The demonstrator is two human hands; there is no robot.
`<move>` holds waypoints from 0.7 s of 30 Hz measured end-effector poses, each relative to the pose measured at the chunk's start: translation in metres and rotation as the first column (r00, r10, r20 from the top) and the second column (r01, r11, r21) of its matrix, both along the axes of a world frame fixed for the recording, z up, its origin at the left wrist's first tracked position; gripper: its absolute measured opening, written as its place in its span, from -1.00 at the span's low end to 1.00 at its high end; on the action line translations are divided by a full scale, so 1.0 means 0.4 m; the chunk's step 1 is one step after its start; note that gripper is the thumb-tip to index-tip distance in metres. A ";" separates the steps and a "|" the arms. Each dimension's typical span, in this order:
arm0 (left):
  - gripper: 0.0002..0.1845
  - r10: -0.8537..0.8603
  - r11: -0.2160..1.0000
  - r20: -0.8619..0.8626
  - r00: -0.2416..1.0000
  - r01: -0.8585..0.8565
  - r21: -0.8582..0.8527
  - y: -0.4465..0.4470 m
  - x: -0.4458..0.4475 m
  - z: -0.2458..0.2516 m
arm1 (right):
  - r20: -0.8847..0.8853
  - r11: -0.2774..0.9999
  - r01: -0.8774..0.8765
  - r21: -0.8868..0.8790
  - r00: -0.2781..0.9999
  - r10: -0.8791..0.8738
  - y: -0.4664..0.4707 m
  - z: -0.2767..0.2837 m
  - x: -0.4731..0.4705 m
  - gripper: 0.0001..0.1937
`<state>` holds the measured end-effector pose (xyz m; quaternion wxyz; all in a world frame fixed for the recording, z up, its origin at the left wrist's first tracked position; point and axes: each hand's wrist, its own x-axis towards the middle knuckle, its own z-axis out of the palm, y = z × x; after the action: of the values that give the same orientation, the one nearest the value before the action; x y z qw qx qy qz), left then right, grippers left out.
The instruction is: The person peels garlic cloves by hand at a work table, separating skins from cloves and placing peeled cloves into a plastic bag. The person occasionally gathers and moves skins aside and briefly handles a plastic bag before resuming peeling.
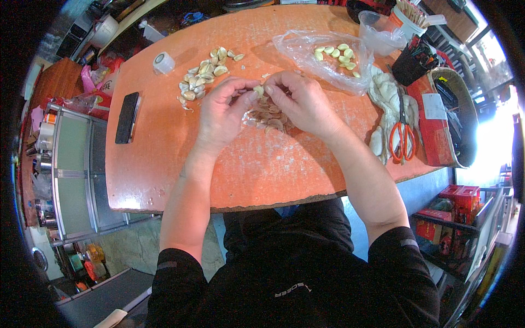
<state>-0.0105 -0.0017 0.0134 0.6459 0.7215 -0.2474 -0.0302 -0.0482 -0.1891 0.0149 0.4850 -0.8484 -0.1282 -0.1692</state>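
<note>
My left hand (229,106) pinches a pale garlic clove (259,89) between thumb and fingertips, above an orange table (172,156). From the other side, my right hand (297,100) has its thumb and fingertips closed at the clove; whether it grips the clove or a bit of skin cannot be told. Below both hands lies a heap of garlic skins (272,119), partly hidden. Unpeeled garlic cloves (203,74) are spread beyond my left hand. Several peeled cloves (344,53) rest on a clear plastic bag (299,45) at the back right.
At the left are a black phone (127,117) and a white roll (164,62). Orange-handled scissors (402,141) lie on a whitish cloth (383,92) at the right, beside a red box (428,123). A black pen holder (412,61) and clear plastic containers (379,35) stand behind.
</note>
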 end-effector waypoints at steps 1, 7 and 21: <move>-0.82 -0.009 1.000 -0.037 0.999 0.007 -0.030 0.000 0.001 -0.001 | -0.023 1.000 -0.004 0.019 1.000 0.005 0.001 0.002 0.000 -0.83; -0.83 -0.057 0.978 -0.126 0.990 0.030 -0.205 -0.008 0.001 -0.001 | -0.004 0.994 -0.015 0.106 1.000 0.016 0.010 0.001 -0.001 -0.82; -0.78 -0.195 0.880 -0.241 0.951 0.061 -0.471 0.009 0.031 -0.023 | 0.014 0.992 -0.001 0.129 1.000 -0.001 0.023 -0.003 -0.002 -0.84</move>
<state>0.0020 0.0018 0.0044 0.8228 0.5188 -0.2008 -0.1161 -0.0490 -0.1800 0.0137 0.5378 -0.8140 -0.1204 -0.1833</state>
